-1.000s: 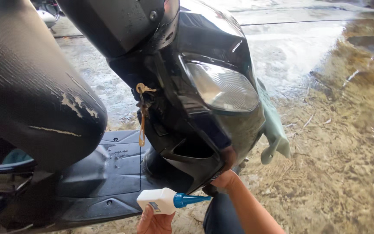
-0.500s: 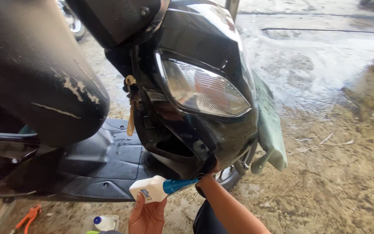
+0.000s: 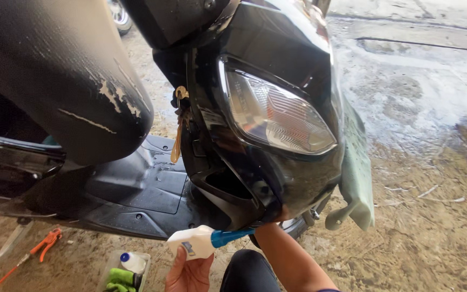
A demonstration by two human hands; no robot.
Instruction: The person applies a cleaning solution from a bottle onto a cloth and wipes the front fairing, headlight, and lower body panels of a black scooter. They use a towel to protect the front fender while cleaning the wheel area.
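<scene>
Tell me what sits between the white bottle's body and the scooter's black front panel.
In the head view, only the bottle's blue nozzle spans that stretch, running from the white bottle in the left hand up to the front panel.

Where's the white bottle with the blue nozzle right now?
Bottom centre of the head view: the white bottle sits in the left hand, nozzle pointing right under the scooter's black front panel, beside the right forearm.

left hand: bare | right forearm: bare, sleeveless | knee: dark trousers
</scene>
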